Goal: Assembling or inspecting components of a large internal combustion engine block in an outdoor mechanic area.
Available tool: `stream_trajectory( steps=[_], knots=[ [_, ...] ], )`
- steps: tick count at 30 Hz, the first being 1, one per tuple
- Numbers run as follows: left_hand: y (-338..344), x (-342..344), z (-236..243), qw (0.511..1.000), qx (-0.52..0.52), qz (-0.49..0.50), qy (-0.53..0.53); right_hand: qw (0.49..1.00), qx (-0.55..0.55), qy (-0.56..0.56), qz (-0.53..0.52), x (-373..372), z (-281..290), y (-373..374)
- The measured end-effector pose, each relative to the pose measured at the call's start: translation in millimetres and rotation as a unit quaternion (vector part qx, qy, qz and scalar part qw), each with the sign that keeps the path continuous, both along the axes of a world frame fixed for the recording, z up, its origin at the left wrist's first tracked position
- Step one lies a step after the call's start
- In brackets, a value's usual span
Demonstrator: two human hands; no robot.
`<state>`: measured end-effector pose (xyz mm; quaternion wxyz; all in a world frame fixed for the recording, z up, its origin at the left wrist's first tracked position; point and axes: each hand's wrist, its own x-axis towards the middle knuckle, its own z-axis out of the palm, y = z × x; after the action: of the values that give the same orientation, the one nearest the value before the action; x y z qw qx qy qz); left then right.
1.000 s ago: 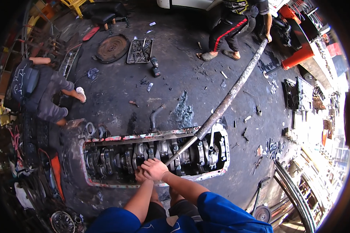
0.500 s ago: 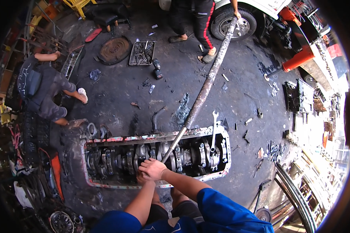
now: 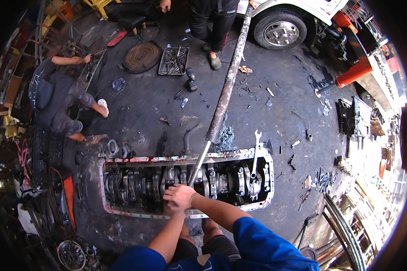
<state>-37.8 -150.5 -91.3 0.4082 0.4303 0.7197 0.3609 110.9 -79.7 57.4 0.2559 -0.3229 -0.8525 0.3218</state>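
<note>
Two hands (R hand (image 3: 180, 197) atop L hand (image 3: 172, 207)) are resting at near end of bar (image 3: 219, 113), over engine (image 3: 167, 159); finger closure hidden, can't tell grip. Bar is running fwd & slightly R; R hand is lying nearer.

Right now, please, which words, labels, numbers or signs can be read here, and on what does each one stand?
None reads clearly.
Dark shirt, at left: pale script, too blurred.
White panel, far right: dark lettering, too small and skewed.
Dark trousers, at top: pale print, too small.
</note>
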Motion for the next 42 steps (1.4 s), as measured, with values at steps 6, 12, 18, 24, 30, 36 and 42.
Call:
stream_trajectory(
  steps=[6, 12, 18, 24, 30, 36, 42],
  knots=[
    [-33.2, -5.4, 0.2, 0.997, 0.011, 0.050, -0.064, 0.999, 0.043, 0.014, 0.001, -1.1, -3.8, 0.9],
    [-0.1, 26.6, 116.7, 0.925, 0.065, -0.253, 0.274, 0.935, -0.009, 0.077, -0.347, 21.0, 15.8, -36.4],
    [12.5, 19.4, 119.4, 0.918, -0.103, -0.319, 0.212, 0.929, -0.043, 0.014, -0.367, 56.7, -0.3, -81.3],
    [12.4, 31.2, 128.1, 0.933, -0.141, -0.280, 0.176, 0.872, -0.108, 0.024, -0.478, 63.0, -26.4, -97.1],
    [14.3, 17.0, 127.0, 0.929, -0.132, -0.279, 0.205, 0.738, -0.213, 0.203, -0.608, 52.4, -36.0, -55.9],
    [11.8, 32.0, 127.8, 0.941, -0.128, -0.267, 0.163, 0.613, -0.283, 0.417, -0.609, 95.9, -62.5, 25.2],
    [8.6, 25.9, 120.8, 0.930, -0.153, -0.301, 0.145, 0.589, -0.338, 0.453, -0.578, 119.2, -52.4, 81.5]
  ],
)
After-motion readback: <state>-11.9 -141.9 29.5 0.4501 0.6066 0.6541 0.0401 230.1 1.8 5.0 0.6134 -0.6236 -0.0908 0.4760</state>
